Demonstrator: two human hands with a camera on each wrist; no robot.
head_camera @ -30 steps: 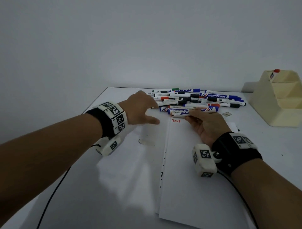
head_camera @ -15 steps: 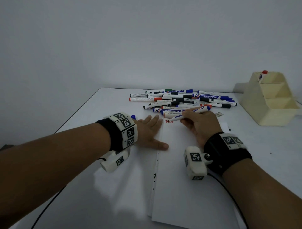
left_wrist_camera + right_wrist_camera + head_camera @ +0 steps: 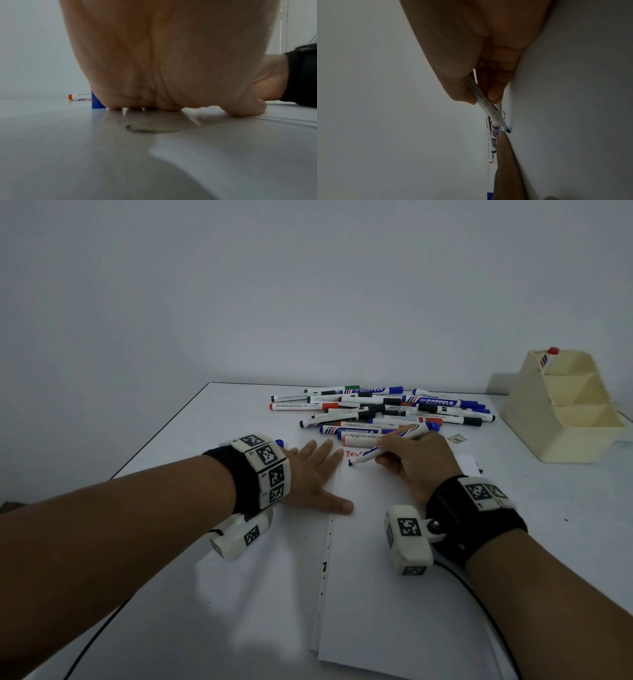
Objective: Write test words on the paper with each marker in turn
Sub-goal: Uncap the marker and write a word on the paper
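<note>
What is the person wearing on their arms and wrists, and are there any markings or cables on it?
Both forearms are bare, no sleeves. Each wrist wears a wide black band fitted with white blocks printed with black-and-white square codes. A white boxy camera pod, also code-marked, hangs under each wrist. A thin black cable trails back from the right pod, another from the left.

Bare forearms are seen, no sleeves. Each wrist is wrapped by a black band point(image 3: 479, 529) fitted with white blocks printed with black square markers. A white camera pod point(image 3: 409, 539) is mounted beneath each wrist; thin black cables point(image 3: 486, 611) are trailed back.
</note>
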